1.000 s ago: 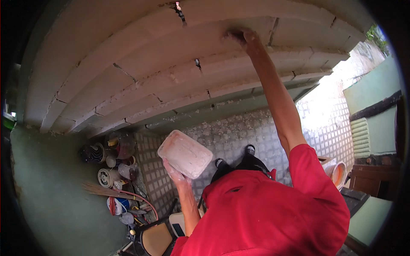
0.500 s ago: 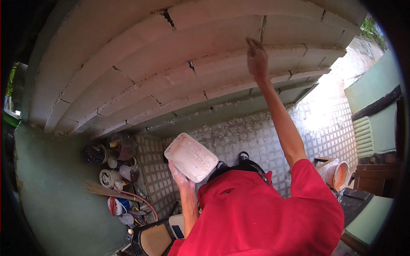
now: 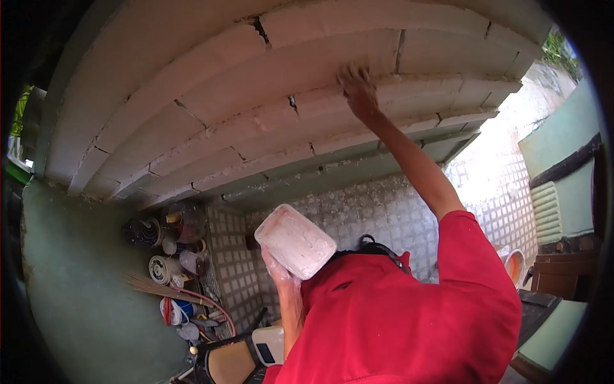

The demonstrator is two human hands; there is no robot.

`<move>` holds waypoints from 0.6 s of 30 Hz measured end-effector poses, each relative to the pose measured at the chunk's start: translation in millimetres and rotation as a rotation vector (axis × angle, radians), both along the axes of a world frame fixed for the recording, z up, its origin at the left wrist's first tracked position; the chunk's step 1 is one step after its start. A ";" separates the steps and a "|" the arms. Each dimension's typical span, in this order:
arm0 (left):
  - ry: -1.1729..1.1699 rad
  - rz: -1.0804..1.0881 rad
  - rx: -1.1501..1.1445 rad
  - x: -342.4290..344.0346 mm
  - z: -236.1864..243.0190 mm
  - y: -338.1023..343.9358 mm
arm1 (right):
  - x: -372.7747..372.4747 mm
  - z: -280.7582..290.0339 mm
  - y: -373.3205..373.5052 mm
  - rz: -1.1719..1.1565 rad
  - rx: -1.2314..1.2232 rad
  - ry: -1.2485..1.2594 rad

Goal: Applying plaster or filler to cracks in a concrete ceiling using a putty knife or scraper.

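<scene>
Left hand (image 3: 282,272): you've got the tub (image 3: 296,242), long axis slanting down-right;
Right hand (image 3: 358,88): fingers spread by the block wall (image 3: 224,80) (tub's well down-left of it)

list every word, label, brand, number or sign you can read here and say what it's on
None can be read.
White bucket by the green wall: dark marks, too small and blurred.
Blue-and-white bucket: any print is too small.
Rectangular tub in the left hand, block wall, red shirt: no lettering visible.
</scene>
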State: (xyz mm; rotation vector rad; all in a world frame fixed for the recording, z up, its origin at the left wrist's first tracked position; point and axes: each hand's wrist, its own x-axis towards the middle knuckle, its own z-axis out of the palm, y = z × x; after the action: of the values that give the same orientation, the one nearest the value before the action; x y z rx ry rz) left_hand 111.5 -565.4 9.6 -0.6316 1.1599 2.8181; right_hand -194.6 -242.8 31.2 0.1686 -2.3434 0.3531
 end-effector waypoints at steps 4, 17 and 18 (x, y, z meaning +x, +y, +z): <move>0.066 -0.017 0.011 -2.4 4.0 4.7 | 33.0 -25.7 11.2 0.110 -0.142 -0.111; 0.016 -0.055 -0.020 -3.2 -4.2 5.1 | -13.4 12.9 4.2 -0.043 0.078 0.277; 0.031 -0.059 0.002 -5.3 -3.4 5.4 | -6.7 -3.9 5.8 0.007 0.079 0.198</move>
State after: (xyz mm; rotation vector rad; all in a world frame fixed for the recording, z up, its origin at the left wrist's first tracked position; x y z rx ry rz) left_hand 106.2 -560.1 6.3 -0.5463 1.1598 2.7892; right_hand -201.3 -237.0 27.3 0.2384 -2.1628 0.2361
